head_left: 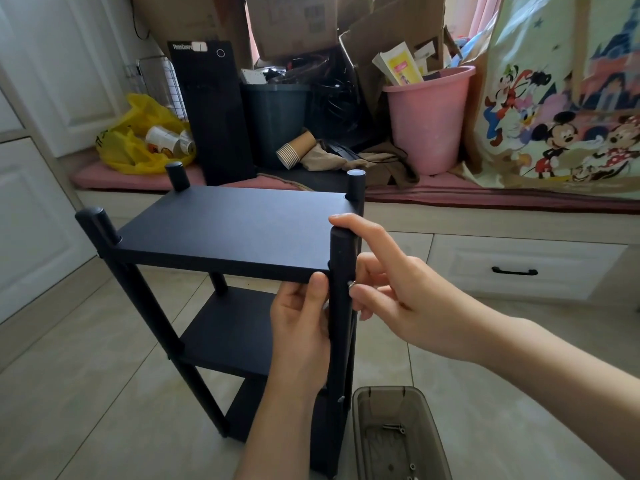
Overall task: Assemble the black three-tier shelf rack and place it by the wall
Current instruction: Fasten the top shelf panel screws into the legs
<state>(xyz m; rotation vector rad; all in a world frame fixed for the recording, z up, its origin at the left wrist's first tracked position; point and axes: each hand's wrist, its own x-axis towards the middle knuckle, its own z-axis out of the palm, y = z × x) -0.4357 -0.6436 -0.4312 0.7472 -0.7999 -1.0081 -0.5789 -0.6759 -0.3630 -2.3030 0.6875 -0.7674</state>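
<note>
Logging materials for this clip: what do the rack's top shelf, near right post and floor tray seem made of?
Top shelf: matte black board, perhaps laminated wood; no glare. Near right post: smooth black tube, maybe painted metal; faint sheen. Floor tray: translucent smoky plastic; see-through walls.

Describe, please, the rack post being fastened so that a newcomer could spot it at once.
Find the black three-tier rack on the tiled floor. Of its four posts, take the near right post. It alone has the left hand gripping it and the right hand pinching a screw against its side.
</note>
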